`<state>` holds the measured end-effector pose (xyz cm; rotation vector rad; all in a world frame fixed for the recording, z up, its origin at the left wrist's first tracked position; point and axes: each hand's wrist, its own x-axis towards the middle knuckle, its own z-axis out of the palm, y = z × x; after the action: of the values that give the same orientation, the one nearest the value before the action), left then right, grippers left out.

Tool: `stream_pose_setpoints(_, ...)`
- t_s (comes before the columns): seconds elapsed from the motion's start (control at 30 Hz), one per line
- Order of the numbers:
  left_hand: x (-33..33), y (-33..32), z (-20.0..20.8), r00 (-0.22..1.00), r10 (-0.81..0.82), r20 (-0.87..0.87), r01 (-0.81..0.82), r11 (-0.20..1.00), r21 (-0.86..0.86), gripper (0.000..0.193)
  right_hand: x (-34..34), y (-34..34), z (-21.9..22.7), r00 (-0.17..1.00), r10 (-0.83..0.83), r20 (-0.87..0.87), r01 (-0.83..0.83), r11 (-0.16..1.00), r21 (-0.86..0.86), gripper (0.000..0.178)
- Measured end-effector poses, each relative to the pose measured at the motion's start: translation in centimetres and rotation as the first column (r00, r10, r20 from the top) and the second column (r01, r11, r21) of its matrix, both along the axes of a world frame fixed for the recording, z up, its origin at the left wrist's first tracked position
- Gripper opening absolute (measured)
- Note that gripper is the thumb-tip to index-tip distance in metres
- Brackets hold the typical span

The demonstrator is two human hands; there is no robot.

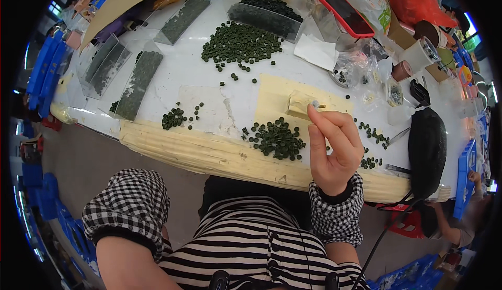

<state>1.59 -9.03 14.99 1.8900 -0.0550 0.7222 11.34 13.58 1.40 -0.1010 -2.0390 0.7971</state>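
My right hand (pixel 337 149) is raised over the table's near edge, its thumb and index finger drawn in close together. What they hold, if anything, is too small to make out. Just beyond the index fingertip is a small yellow-taped block (pixel 298 105) with a short brass-coloured pin (pixel 321 106) at its right end. The block rests on a cream sheet (pixel 269 94). Left of the hand lies a pile of small dark green round pieces (pixel 280 139). My left arm (pixel 125 206), in a checked sleeve, hangs low at the left; its hand is hidden behind the sleeve.
A larger heap of green pieces (pixel 238 43) lies farther back, near clear trays (pixel 138 83). A phone in a red case (pixel 342 12) leans at the back right. A black pouch (pixel 428 151) and tweezers (pixel 400 135) are at right. Yellow tape pads the front edge (pixel 209 154).
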Motion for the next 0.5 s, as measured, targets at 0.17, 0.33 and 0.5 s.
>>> stream_pose_setpoints(0.17,1.1,-0.6,0.4,0.993,0.091,0.072,-0.089,0.995,-0.035,0.017,-0.2,0.0,-0.2,0.999,-0.032,-0.038,0.033,0.999,0.016,0.03)
stream_pose_setpoints(0.33,1.2,-1.2,0.6,0.997,0.075,0.015,-0.074,0.997,-0.017,0.019,-0.2,-0.2,0.0,0.998,-0.025,-0.051,0.026,1.0,0.016,0.029)
stream_pose_setpoints(0.5,1.3,-1.1,0.7,0.99,0.091,0.105,-0.088,0.996,-0.031,0.017,-0.2,-0.1,0.0,0.998,-0.03,-0.046,0.031,0.999,0.024,0.028)
